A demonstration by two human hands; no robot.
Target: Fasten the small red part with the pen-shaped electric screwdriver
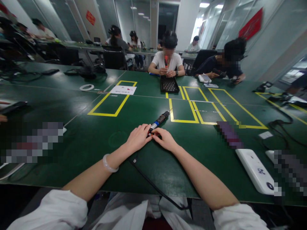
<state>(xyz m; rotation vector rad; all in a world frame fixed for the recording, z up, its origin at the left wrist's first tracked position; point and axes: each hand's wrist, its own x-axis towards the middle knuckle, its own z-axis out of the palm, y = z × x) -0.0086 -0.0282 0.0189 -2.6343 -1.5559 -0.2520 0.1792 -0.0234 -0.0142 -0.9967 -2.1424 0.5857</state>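
Head view. An electric screwdriver, its casing apparently open along a blue-and-silver section, lies obliquely at the centre of a green table, its slim bit directed away from the wearer and reaching a yellow tape outline. Left hand, with pale bracelet: fingers and thumb closed on the tool's near end. Right hand: thumb and fingertips at the same end, near the left thumb; whether they pinch anything cannot be told. A black strap runs to the table edge. Right: white power bank. Beyond: black tray before a seated person; white sheet, upper left, across another tape outline.
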